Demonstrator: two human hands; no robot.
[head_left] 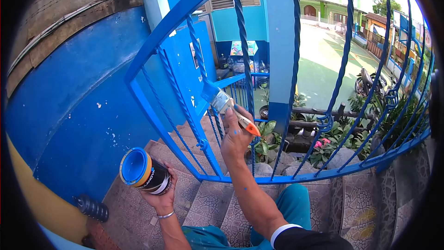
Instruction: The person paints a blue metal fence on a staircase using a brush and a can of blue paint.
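Observation:
My right hand (236,134) is closed round the handle of a flat paintbrush (223,102), which has a white and orange handle and blue paint on its bristles. The bristles overlap a twisted bar of the blue metal railing (185,129) in this view. In my left hand (162,192) I hold an open paint can (150,178), tilted toward me, with a dark label and a yellow band. Blue paint shows inside it and on its rim. Small blue spots mark my right hand and forearm.
Tiled stairs (203,208) lie under and beside the railing. A blue wall (74,106) stands at the left, with a dark plastic bottle (92,207) at its foot. Plants and rocks (342,157) fill the ground beyond the bars, and a motorcycle (367,83) stands by the green court.

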